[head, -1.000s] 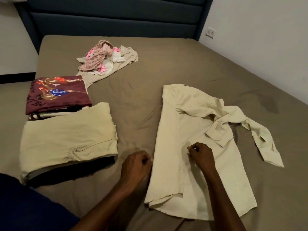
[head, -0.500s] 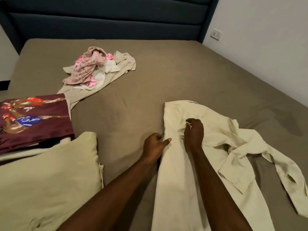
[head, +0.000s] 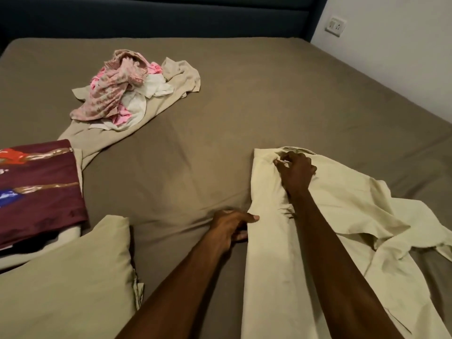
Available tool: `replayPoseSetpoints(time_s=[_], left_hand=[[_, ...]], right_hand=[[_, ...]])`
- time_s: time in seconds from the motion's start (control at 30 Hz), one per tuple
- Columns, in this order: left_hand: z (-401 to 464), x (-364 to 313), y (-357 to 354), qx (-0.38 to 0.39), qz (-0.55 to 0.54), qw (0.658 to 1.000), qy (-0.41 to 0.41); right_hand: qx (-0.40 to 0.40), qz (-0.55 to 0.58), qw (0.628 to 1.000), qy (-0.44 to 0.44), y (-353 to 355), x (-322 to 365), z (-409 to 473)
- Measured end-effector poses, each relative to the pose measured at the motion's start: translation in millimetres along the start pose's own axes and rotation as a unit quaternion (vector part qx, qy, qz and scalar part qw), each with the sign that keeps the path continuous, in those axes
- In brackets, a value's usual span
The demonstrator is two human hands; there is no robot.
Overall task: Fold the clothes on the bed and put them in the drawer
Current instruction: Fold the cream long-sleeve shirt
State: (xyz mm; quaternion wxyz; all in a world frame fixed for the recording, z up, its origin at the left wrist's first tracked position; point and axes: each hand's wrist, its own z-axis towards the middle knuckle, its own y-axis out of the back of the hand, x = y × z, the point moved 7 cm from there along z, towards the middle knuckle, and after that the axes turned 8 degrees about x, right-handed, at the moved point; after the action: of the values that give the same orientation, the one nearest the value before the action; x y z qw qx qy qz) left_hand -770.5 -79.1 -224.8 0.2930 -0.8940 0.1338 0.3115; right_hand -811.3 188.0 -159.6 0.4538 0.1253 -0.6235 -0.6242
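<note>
Bed [head: 244, 106] fills the view, brown sheet, dark blue headboard [head: 171, 15] across the far end, white wall [head: 391, 57] on the right w/ a socket [head: 335, 26].

Cream shirt [head: 342, 228] lies on the near right of the bed, running from mid-bed down to the bottom edge. Its left side is folded over into a long straight edge; the right side is loose and rumpled, sleeve trailing off toward the right edge.

Near left: folded cream garment [head: 66, 289], flat, partly cut off by the frame. Just beyond it, a folded maroon tee [head: 36, 189] w/ a red/blue print, lying on top of more folded cloth. Can't tell what that cloth is.

Far left-centre: unfolded pile [head: 127, 94], a pink patterned piece and a white one heaped on a beige garment whose leg stretches back toward the maroon tee.

Right hand [head: 297, 174] is on the shirt near its top end, fingers curled, thumb and fingertips pinching a bit of cloth at the collar area. Forearm lies along the shirt.

Left hand [head: 230, 228] sits at the shirt's left folded edge, about halfway down, thumb on top of the edge and fingers curled in under it, gripping the fold. Sheet wrinkles toward this hand.
</note>
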Motion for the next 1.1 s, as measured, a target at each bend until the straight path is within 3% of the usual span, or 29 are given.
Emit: replayPoseSetpoints(time_s=[0.07,0.17,0.23,0.33,0.5,0.63,0.73,0.8,0.87,0.93,1.0,1.1], left_hand=[[-0.6,0.1,1.6,-0.015,-0.004,1.0,-0.008],[-0.8,1.3,2.7,-0.024,-0.01,0.999,-0.02],[-1.2,0.8,2.3,-0.006,-0.011,1.0,-0.022],[-2.3,0.3,1.3,0.011,0.001,1.0,-0.014],[-12.6,-3.8,-0.9,0.001,0.028,0.999,-0.027],[-32.3,-8.2,-7.0,0.005,0.04,0.996,-0.081],[-53.7,-0.4,-7.8,-0.056,0.06,0.982,-0.168],[-86.6,14.2,-6.1,-0.1,0.18,0.941,-0.269],[-129.5,38.8,-16.1,-0.089,0.342,0.855,-0.38],[-164.1,71.8,-24.2,-0.064,0.453,0.775,-0.436],[-188.6,100.6,-28.5,-0.048,0.546,0.704,-0.452],[-205.7,144.4,-13.9,-0.029,0.7,0.604,-0.38]], right_hand=[[-0.037,-0.082,0.995,0.036,9.5,22.6,-3.0],[-0.075,-0.092,0.978,0.17,13.3,73.8,-16.0],[-0.007,-0.097,0.964,0.246,-15.5,98.5,-26.2],[0.155,-0.137,0.957,0.205,-66.1,96.2,-36.1],[0.252,-0.066,0.952,0.16,-59.8,92.8,-44.3],[0.223,-0.058,0.96,0.16,-17.8,98.7,-67.1],[0.183,-0.035,0.975,0.118,21.1,82.9,-133.5],[0.178,-0.011,0.979,0.103,37.5,61.3,-198.3],[0.174,0.016,0.981,0.084,59.4,38.4,-273.2],[0.17,0.028,0.983,0.062,76.8,18.5,-342.9],[0.184,0.01,0.98,0.069,85.1,12.0,-399.8],[0.199,-0.071,0.971,0.112,82.2,9.2,-460.7]])
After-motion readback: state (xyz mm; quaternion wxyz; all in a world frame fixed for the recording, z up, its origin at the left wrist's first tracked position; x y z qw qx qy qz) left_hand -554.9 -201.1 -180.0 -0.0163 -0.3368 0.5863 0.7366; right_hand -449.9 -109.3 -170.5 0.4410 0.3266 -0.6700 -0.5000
